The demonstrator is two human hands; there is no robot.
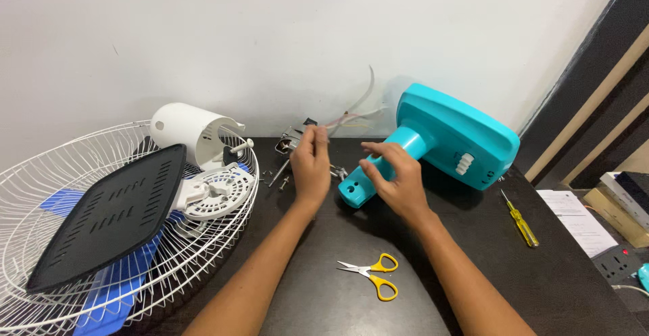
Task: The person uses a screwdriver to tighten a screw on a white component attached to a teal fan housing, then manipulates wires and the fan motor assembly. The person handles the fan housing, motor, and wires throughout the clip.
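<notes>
While stacked flat boxes (618,207) lie at the tabletop's (324,295) right edge, we note our left hand (309,163) pinching thin wires (345,123) and our right hand (395,177) curled loosely, empty, over the teal fan base (453,133).

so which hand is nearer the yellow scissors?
Right. The right hand is up by the teal fan neck, above and slightly right of the yellow scissors; the left hand is farther, up-left.

A pair of yellow-handled metal scissors (370,273) lies on the dark tabletop (311,289). Well left of the scissors rests a round white wire fan guard (40,194), carrying a flat black slotted plastic panel (111,214). Far right of the scissors lies a yellow-handled screwdriver (520,220), with white papers (578,222) beyond it.
</notes>
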